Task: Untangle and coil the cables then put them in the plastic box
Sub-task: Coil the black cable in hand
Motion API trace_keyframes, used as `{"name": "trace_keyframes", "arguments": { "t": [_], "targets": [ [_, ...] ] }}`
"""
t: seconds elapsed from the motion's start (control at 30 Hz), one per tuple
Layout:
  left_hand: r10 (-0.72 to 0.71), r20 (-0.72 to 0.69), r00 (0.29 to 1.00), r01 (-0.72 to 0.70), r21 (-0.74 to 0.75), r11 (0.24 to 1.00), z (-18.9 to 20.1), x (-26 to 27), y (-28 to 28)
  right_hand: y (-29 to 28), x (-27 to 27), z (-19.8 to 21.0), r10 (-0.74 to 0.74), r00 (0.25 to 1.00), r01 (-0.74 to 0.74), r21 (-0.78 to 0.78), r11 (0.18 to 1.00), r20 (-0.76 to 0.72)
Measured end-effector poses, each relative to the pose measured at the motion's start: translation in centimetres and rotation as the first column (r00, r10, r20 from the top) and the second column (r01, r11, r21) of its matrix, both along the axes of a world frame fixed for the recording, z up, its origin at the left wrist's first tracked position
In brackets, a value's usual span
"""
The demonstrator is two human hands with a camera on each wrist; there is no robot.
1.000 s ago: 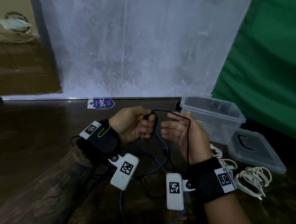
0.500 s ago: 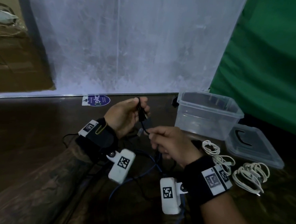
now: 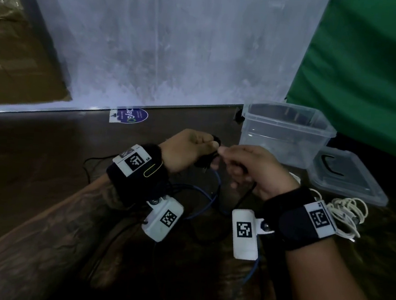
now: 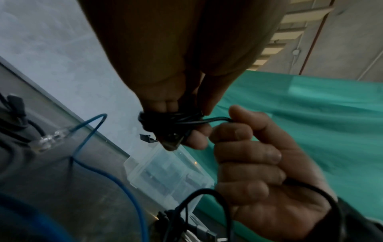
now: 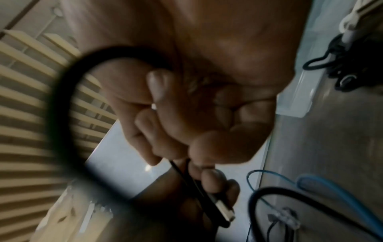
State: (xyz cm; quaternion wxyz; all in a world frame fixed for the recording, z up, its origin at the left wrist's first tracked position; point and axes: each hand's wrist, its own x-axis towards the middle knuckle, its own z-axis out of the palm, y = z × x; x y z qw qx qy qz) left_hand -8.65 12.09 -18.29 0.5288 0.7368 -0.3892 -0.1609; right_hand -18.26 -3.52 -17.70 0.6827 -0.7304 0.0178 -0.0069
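My left hand [image 3: 193, 149] grips a small coil of thin black cable [image 4: 165, 122], with its metal plug [image 4: 172, 144] sticking out below the fingers. My right hand [image 3: 246, 166] meets it from the right and pinches the same black cable [image 4: 217, 119] between thumb and forefinger; the loose length runs down past its palm [image 3: 246, 196]. A blue cable [image 3: 202, 192] with a clear plug [image 4: 48, 140] lies on the dark table under both hands. The clear plastic box [image 3: 286, 134] stands open just behind and right of the hands.
The box lid [image 3: 347, 176] lies to the right of the box. A bundle of white cables [image 3: 343, 214] sits beside my right wrist. More black cable [image 3: 92, 165] trails on the table at left. A grey panel and a green cloth rise behind the table.
My right hand has come up from below the left hand to meet it, bringing a further turn of black cable to the coil. The view has shifted slightly left.
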Motion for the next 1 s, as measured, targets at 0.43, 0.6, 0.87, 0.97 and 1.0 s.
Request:
{"name": "trace_keyframes", "arguments": {
  "t": [0.43,0.6,0.87,0.97,1.0],
  "targets": [
    [-0.48,-0.654,0.585,0.167,-0.482,0.86,0.5,-0.5,0.6,-0.9,2.1,-1.7,-0.218,0.974,0.203,0.18,0.962,0.067],
    [-0.51,-0.616,0.601,-0.152,-0.714,0.683,1.3,0.8,0.4,0.9,2.0,-2.3,-0.075,0.997,0.075,-0.005,0.997,-0.002],
    [0.018,-0.368,0.929,-0.247,-0.585,0.772,0.5,3.7,1.7,2.6,0.4,-0.9,0.206,0.975,-0.189,-0.175,0.966,0.085],
    [0.148,-0.128,0.981,-0.182,-0.31,0.933,-0.2,2.8,1.2,1.8,0.2,-0.2,0.131,0.971,-0.097,-0.175,0.98,0.199],
    [0.116,-0.064,0.991,-0.127,-0.194,0.973,-0.4,2.6,1.1,1.5,0.2,-0.1,0.095,0.965,-0.056,-0.161,0.985,0.244]
  ]
}}
